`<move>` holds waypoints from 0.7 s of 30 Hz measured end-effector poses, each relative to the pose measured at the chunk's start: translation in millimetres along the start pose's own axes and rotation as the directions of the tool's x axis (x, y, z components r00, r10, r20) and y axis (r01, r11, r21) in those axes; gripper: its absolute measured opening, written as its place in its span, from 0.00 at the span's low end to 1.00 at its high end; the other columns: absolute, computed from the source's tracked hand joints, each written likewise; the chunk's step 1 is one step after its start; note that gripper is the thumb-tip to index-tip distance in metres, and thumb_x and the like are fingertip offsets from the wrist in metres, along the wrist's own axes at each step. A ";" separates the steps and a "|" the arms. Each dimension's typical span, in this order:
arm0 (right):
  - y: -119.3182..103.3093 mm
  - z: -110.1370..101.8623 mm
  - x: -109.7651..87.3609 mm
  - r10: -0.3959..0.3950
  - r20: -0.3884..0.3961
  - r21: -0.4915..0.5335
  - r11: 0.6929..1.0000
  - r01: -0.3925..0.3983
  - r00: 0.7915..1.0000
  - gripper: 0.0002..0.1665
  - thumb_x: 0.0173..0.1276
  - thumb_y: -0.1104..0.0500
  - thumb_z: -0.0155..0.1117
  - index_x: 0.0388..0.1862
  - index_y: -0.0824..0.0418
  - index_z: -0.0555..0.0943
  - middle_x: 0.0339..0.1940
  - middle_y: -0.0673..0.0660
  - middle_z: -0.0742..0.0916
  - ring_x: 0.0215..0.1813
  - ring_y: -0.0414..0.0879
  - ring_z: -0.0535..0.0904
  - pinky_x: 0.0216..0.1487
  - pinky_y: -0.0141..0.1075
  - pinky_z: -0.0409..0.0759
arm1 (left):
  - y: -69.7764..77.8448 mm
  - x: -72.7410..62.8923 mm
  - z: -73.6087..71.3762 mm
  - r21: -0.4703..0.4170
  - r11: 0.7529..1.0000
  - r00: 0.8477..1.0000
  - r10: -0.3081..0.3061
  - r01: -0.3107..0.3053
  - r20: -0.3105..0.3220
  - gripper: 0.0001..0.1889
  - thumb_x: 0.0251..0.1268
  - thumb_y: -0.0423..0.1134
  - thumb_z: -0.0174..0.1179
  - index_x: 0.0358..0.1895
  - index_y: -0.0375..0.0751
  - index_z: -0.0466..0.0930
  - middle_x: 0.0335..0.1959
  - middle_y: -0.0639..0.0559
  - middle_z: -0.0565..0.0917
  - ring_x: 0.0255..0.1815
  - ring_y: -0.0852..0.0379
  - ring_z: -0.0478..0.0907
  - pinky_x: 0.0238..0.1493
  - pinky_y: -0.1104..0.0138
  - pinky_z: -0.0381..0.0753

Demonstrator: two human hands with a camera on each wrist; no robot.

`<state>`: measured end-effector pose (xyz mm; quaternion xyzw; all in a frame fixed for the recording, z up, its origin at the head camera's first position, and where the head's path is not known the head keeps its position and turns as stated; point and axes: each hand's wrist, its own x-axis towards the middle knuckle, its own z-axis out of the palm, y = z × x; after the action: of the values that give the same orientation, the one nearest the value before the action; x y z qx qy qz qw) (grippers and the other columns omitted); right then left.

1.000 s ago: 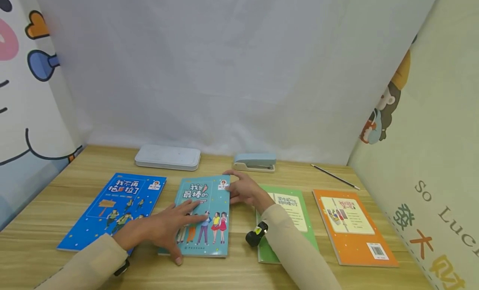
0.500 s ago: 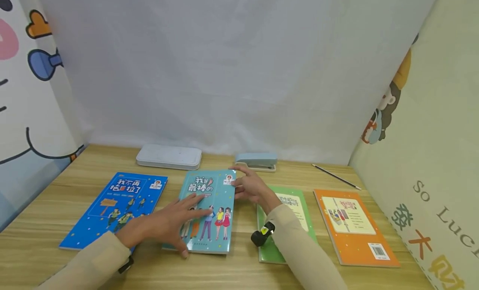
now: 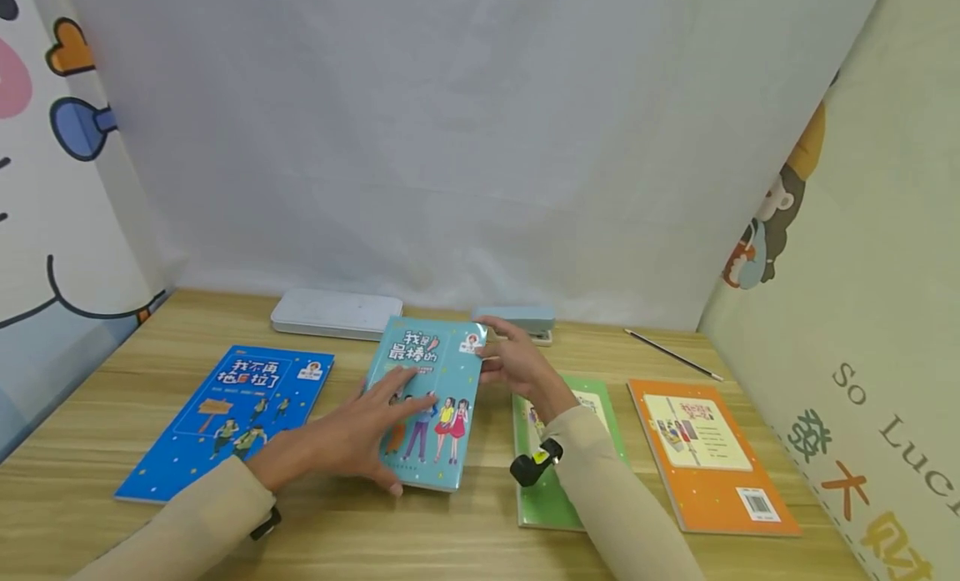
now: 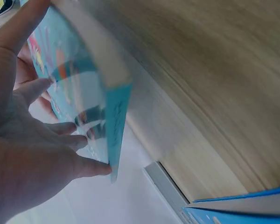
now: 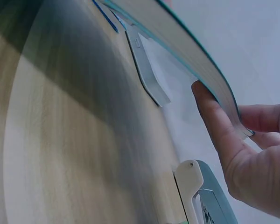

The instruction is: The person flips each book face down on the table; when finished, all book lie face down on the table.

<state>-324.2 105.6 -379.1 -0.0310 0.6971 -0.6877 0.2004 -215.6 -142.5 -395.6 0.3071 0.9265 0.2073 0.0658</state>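
Note:
A teal paperback book [image 3: 420,398] with cartoon children on its cover hangs above the table, tilted toward the head camera. My right hand [image 3: 523,366] pinches its upper right corner. In the right wrist view, the digits of the right hand [image 5: 252,154] lie on both sides of the book's page edge [image 5: 186,44]. Across the cover's lower left lies my left hand [image 3: 348,438], its fingers spread and straight. The left wrist view shows the left hand [image 4: 32,126] touching the cover, one fingertip at the spine [image 4: 117,121].
A blue book [image 3: 225,423] lies left; a green book [image 3: 543,502] and an orange book [image 3: 712,456] lie right. Along the back of the wooden table [image 3: 465,539] are a white pencil case [image 3: 336,313], a grey-blue stapler [image 3: 528,317] and a thin black pencil [image 3: 671,353].
The teal book has risen off the table and shifted right and away from me, with both hands moving along with it. The other books have stayed in place.

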 end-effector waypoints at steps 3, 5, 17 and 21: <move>-2.9 -0.8 0.1 -0.009 -0.009 0.050 0.999 0.009 1.000 0.34 0.71 0.74 0.50 0.75 0.58 0.65 0.36 0.57 0.84 0.28 0.46 0.85 0.29 0.35 0.85 | 3.6 3.6 2.2 0.009 0.999 0.997 0.039 -0.039 -0.064 0.57 0.38 0.59 0.80 0.77 0.59 0.61 0.82 0.41 0.49 0.82 0.35 0.44 0.72 0.27 0.43; -5.0 -1.1 -0.2 -0.012 -0.021 0.082 0.997 0.014 1.000 0.34 0.70 0.75 0.49 0.75 0.59 0.65 0.35 0.57 0.83 0.27 0.45 0.85 0.28 0.34 0.85 | 6.7 5.7 3.5 0.006 0.997 0.991 0.079 -0.079 -0.104 0.57 0.38 0.59 0.80 0.77 0.59 0.61 0.82 0.41 0.50 0.82 0.35 0.44 0.73 0.28 0.43; -9.7 -1.7 -5.0 -0.005 -0.053 0.146 0.989 0.013 0.999 0.34 0.71 0.74 0.50 0.74 0.57 0.66 0.40 0.60 0.84 0.30 0.47 0.87 0.31 0.36 0.87 | 21.7 15.4 16.3 0.154 0.977 0.967 0.175 -0.147 -0.186 0.56 0.38 0.66 0.77 0.76 0.57 0.64 0.81 0.43 0.56 0.82 0.37 0.48 0.73 0.29 0.48; -9.8 -0.9 -6.6 -0.003 -0.051 0.146 0.989 0.010 0.999 0.35 0.71 0.74 0.50 0.76 0.58 0.65 0.42 0.61 0.83 0.30 0.47 0.87 0.32 0.36 0.87 | 21.6 16.0 18.0 0.156 0.976 0.963 0.179 -0.150 -0.199 0.52 0.43 0.65 0.76 0.76 0.58 0.64 0.80 0.43 0.57 0.82 0.37 0.49 0.70 0.28 0.52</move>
<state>-320.7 108.0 -368.1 -0.0010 0.6496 -0.7382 0.1820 -212.2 -111.1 -402.7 0.3631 0.9117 0.1783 -0.0724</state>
